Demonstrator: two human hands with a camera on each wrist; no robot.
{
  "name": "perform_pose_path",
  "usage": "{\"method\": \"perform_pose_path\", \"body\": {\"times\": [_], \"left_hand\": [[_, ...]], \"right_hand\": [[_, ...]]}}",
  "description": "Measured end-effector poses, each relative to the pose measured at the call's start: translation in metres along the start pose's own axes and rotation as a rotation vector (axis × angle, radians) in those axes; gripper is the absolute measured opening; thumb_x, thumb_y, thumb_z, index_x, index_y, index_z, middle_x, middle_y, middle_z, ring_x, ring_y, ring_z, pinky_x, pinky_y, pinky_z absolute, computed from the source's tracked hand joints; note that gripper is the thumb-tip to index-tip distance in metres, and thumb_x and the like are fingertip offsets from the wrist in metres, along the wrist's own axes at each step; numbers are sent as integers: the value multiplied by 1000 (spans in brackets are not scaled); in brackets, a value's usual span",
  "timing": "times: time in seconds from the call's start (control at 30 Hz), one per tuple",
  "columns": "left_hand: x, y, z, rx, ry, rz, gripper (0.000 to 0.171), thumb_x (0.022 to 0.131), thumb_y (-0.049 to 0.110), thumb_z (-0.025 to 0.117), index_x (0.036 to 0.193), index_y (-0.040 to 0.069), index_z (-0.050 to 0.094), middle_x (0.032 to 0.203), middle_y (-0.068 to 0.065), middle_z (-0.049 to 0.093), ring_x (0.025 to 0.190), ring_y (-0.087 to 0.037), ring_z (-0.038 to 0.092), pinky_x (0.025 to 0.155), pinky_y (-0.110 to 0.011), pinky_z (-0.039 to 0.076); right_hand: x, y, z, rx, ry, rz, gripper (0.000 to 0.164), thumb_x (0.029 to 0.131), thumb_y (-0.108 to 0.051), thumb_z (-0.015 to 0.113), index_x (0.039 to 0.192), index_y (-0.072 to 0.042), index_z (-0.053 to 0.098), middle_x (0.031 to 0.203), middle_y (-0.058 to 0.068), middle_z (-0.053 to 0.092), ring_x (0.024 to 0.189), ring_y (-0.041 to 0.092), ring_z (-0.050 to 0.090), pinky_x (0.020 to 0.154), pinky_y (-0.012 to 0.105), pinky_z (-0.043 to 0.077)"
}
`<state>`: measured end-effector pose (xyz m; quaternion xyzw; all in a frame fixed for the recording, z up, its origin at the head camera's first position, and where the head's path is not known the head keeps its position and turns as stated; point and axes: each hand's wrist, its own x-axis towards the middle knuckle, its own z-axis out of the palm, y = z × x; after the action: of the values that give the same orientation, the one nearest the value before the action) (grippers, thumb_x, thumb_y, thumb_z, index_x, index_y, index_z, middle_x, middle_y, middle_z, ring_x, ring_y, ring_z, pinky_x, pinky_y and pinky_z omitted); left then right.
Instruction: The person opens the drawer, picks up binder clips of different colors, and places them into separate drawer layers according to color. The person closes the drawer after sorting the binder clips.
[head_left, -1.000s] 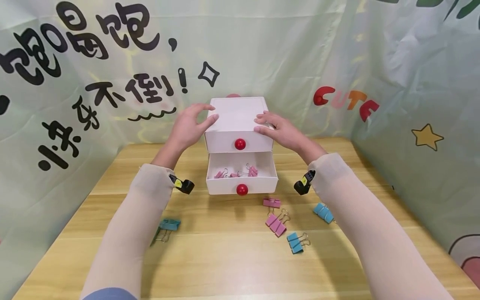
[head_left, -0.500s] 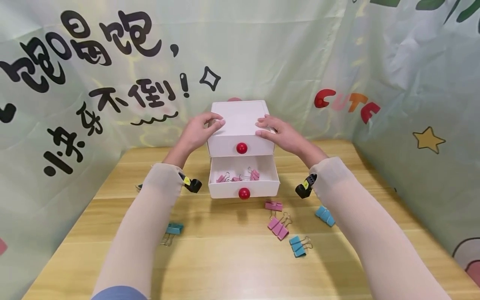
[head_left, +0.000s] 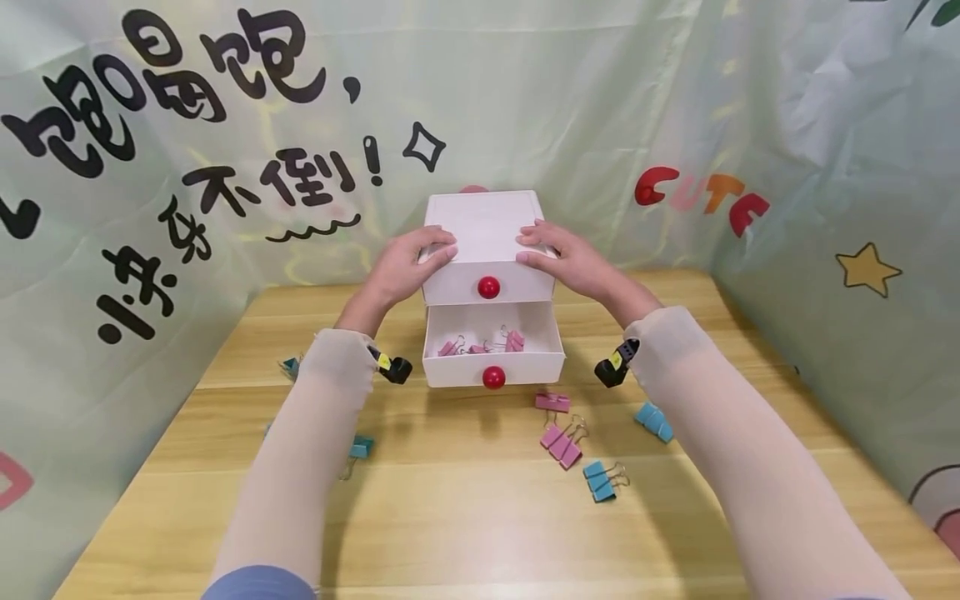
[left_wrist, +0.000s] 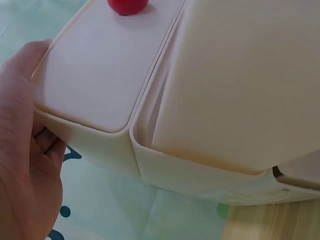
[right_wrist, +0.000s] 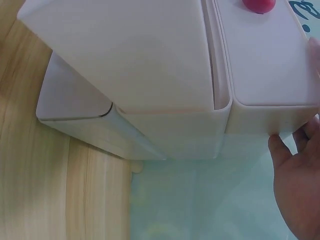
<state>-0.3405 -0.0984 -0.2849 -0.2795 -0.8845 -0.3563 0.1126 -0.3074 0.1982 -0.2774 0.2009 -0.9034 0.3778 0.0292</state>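
A white drawer box (head_left: 483, 225) stands in the middle of the table. Its upper drawer is closed, with a red knob (head_left: 489, 287); the lower drawer (head_left: 453, 372) is pulled out and holds several pink binder clips (head_left: 513, 341). My left hand (head_left: 405, 262) grips the box's upper left edge, thumb and index finger on top. In the left wrist view, other fingers (left_wrist: 55, 150) bend against the side wall. On the opposite edge, my right hand (head_left: 573, 260) holds the top right corner. The right wrist view shows its fingers (right_wrist: 280, 147) at the side wall, partly cut off.
In front of the box, to the right, lie pink binder clips (head_left: 562, 446) and blue binder clips (head_left: 600, 481). More blue clips (head_left: 362, 447) lie around the left forearm, partly hidden. A printed cloth (head_left: 570, 108) hangs behind and beside the wooden table (head_left: 465, 533).
My left hand has come down and inward onto the box's left edge. The right hand stays at the right edge. The head view has shifted slightly; the lower drawer remains out.
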Motion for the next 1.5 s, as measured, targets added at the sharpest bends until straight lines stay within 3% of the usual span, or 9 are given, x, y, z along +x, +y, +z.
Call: {"method": "perform_pose_path", "body": {"times": [0.37,0.6,0.77,0.97,1.17,1.33,1.5], "left_hand": [[-2,-4,3,-14,28,6,44,93,50,61,124,19,68,144,-6,51,135,-24,43,111,-43,33],[-6,-7,-1,4,-32,-38,49,91,51,64,128,19,66,146,-5,48,138,-24,39,113,-41,30],[-6,-7,-3,19,-26,-30,52,88,51,68,129,19,65,147,-4,48,138,-23,39,114,-38,29],[-2,-2,-2,1,-2,-20,53,87,53,68,128,19,66,145,-4,51,137,-21,41,113,-37,29],[-7,-6,-4,-14,13,-34,52,87,50,69,128,18,67,144,-4,51,137,-22,41,113,-38,29],[-8,-6,-5,6,8,-29,53,87,52,68,128,19,66,144,-3,51,136,-21,41,113,-38,30],[-3,-1,-1,14,3,-22,53,88,54,67,129,20,66,145,-2,50,137,-20,40,113,-38,29]], "right_hand": [[-2,0,4,-25,28,-27,61,94,-51,60,142,-14,52,156,0,34,147,18,14,117,52,15],[-6,0,12,-75,15,-37,63,96,-53,55,145,-16,48,158,-1,29,148,18,11,117,53,14],[-11,-2,13,-97,34,-82,64,96,-50,56,147,-14,45,160,2,23,147,23,14,115,55,19],[-30,1,5,-90,57,-123,80,93,-45,65,155,-15,25,159,8,21,142,32,26,112,57,26],[-54,15,8,-93,-19,-90,89,91,-44,67,158,-18,14,157,10,27,140,34,30,109,58,30],[-75,26,13,-135,-67,-50,87,92,-40,68,158,-20,15,154,12,34,140,33,32,106,60,32],[-94,37,15,-198,-114,-42,85,92,-50,64,157,-17,21,149,17,41,134,38,41,100,61,39]]}}
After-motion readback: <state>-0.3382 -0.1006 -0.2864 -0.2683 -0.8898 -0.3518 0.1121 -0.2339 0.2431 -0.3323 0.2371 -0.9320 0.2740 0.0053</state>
